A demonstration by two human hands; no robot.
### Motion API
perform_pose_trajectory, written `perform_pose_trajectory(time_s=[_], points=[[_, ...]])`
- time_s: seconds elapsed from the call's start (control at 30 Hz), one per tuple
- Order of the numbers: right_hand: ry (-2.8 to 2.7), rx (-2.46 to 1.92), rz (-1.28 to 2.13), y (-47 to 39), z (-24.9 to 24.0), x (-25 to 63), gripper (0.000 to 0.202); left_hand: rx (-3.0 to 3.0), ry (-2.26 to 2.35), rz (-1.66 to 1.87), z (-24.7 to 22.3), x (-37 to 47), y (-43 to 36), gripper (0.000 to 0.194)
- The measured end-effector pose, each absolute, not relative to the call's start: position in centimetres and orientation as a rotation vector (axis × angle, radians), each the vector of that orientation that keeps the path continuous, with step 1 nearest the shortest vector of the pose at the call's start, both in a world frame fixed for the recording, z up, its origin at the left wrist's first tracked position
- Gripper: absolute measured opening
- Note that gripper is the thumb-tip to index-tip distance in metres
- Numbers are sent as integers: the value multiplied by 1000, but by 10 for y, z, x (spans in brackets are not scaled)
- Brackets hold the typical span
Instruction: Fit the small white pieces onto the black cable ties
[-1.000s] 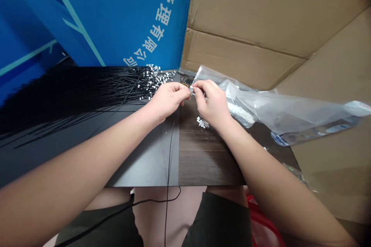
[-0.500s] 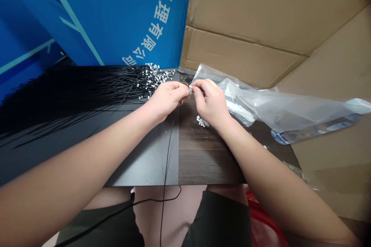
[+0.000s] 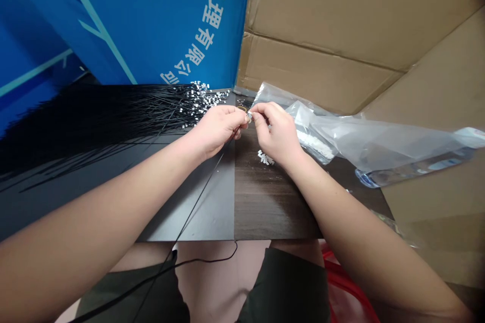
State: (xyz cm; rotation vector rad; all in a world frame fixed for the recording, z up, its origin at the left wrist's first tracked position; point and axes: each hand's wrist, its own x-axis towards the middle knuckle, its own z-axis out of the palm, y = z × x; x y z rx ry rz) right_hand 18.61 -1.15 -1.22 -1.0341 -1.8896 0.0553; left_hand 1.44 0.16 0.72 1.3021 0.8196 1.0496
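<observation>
My left hand (image 3: 223,128) is closed, pinching a thin black wire (image 3: 197,198) close to its end. The wire runs down from the fingers, over the table edge and toward my lap. Against the wire's end, my right hand (image 3: 276,128) pinches a small white piece (image 3: 249,115); its fingertips nearly meet those of the left, and the exact contact is too small to see. Just below the right hand lies a little pile of white pieces (image 3: 265,157). Left of my left hand spreads a large bundle of black wires (image 3: 113,111), many tipped with white pieces.
A clear plastic bag (image 3: 314,144) with white pieces inside lies right of my hands, beside a longer clear bag (image 3: 394,146). Cardboard (image 3: 322,15) and a blue panel (image 3: 159,20) stand behind the table (image 3: 273,207). Another black cord (image 3: 189,261) hangs at the front edge.
The hanging part of the held wire has swung left, from near vertical to a slant toward the lower left. Both hands stay almost where they were.
</observation>
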Motion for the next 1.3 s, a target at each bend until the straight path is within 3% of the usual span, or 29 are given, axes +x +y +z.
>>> perform_pose_trajectory(time_s=[1.3], points=[[-1893,-1000,-17,-10,-14,186,15,1274,832,1056,10,15,1,12]])
